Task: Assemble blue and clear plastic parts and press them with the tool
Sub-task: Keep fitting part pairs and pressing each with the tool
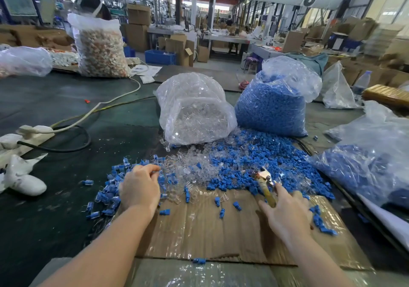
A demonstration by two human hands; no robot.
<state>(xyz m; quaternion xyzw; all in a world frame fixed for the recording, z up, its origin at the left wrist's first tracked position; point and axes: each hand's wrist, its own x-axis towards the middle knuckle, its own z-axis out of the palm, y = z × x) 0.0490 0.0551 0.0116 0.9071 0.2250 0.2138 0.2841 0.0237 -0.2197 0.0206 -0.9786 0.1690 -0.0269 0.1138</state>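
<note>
Factory hall w/ cartons and benches behind; up front a dark work table (66, 198) w/ a taped brown cardboard sheet (199, 227) as the work spot. Loose pile of small blue plastic parts (254, 160) spreads right of centre, loose clear plastic parts (188, 169) in the middle, both spilling from two big plastic sacks behind: clear-filled sack (194, 109), blue-filled sack (272, 105). Left hand (139, 189) lies palm-down at the pile edge, fingers curled into the parts; whether it grips one, can't tell. Right hand (285, 215) is closed round the yellowish handle of a metal-jawed plier-type pressing tool (265, 182), tip over the blue pile. Left of the hand sits a heap of blue-and-clear pieces (108, 191), prob. finished assemblies. Judging by full sacks vs that small heap, early days: most stock left to do.
</note>
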